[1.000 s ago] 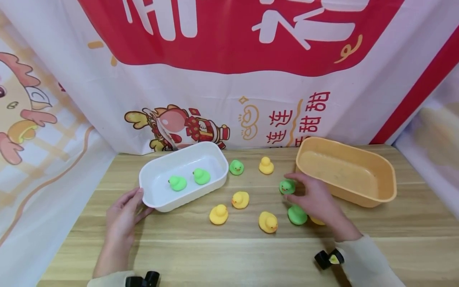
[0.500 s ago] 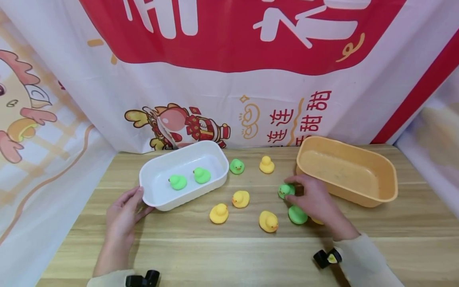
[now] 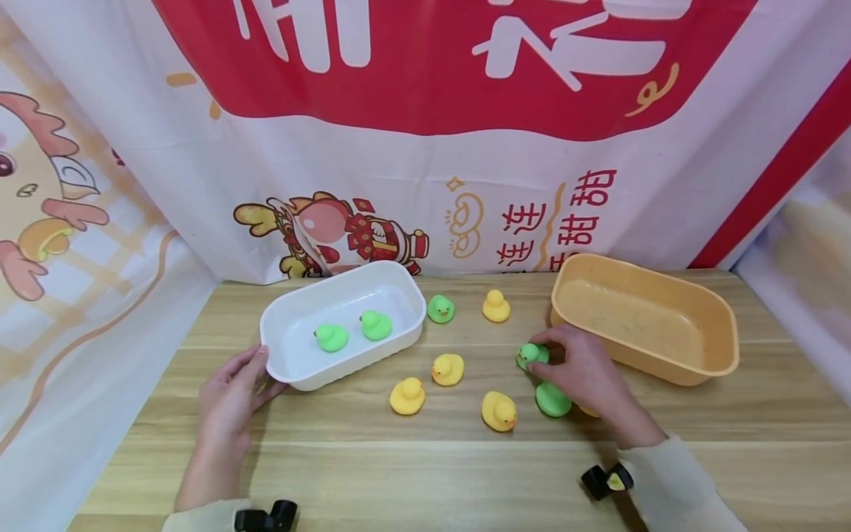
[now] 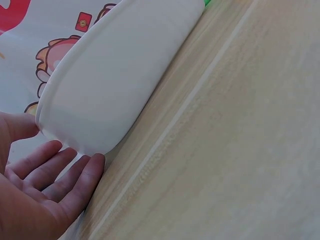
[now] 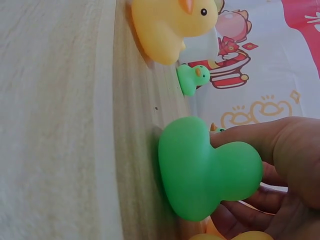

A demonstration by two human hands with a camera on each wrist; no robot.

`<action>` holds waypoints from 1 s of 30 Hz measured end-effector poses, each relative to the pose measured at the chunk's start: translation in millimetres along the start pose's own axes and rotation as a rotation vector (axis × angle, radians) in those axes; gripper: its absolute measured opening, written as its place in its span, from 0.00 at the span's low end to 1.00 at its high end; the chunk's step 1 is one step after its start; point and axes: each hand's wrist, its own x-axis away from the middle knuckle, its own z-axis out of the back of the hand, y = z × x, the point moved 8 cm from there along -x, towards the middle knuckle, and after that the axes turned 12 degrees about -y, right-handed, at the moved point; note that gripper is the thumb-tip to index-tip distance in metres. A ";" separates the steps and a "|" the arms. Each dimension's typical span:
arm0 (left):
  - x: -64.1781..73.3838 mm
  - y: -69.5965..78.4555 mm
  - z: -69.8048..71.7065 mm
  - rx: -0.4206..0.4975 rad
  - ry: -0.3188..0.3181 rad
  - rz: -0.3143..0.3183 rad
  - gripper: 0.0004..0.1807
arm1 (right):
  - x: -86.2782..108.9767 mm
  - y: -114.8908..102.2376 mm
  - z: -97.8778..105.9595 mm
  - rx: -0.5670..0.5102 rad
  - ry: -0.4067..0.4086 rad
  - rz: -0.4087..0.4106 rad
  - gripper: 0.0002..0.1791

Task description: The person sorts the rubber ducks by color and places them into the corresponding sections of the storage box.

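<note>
My left hand [image 3: 229,403] holds the left end of a white plastic tub [image 3: 312,377], thumb at the rim and fingers against the outer wall. Two green toy ducks [image 3: 331,338] sit inside it. At the right, my right hand [image 3: 588,369] pinches a green toy duck [image 3: 530,355] between thumb and fingers, close to the table. Another green duck [image 3: 552,400] stands just in front of that hand; in the right wrist view this nearer duck [image 5: 187,170] hides most of the pinched one. A yellow duck [image 3: 589,411] is partly covered by the right wrist.
An orange tub [image 3: 665,366] stands at the back right, behind the right hand. Several yellow ducks [image 3: 408,397] are spread over the wooden table [image 3: 425,473]. One green duck [image 3: 441,309] sits beside the white tub. A printed cloth [image 3: 372,162] hangs behind the table.
My right fingers have closed in on the green duck, which has turned and shifted slightly toward me. My left hand and the white tub stay in place.
</note>
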 end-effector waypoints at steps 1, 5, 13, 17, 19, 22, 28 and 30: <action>0.2 0.2 -0.2 0.001 0.000 -0.001 0.32 | 0.1 0.2 0.2 0.001 0.002 -0.001 0.17; 0.8 0.4 -0.4 -0.001 0.001 -0.002 0.33 | 0.3 0.7 1.3 0.002 0.011 -0.007 0.17; 0.2 0.4 -0.9 0.005 -0.001 -0.005 0.32 | 1.3 -0.1 4.7 -0.007 0.013 -0.018 0.18; 0.2 0.0 -0.1 0.008 0.002 0.001 0.33 | 1.6 -8.3 7.8 -0.014 0.013 0.015 0.17; -0.2 0.4 -0.2 0.015 0.000 0.002 0.32 | 1.2 -14.7 9.4 -0.016 0.017 0.034 0.16; -0.5 0.3 0.3 0.010 0.000 0.002 0.32 | -2.0 -27.3 11.2 -0.021 0.018 0.063 0.15; 0.3 0.9 0.8 0.004 -0.003 -0.009 0.31 | -11.6 -50.3 12.3 -0.040 0.033 0.117 0.15; 0.8 1.0 0.9 0.007 -0.003 -0.010 0.31 | -13.7 -56.6 12.0 -0.049 0.038 0.138 0.14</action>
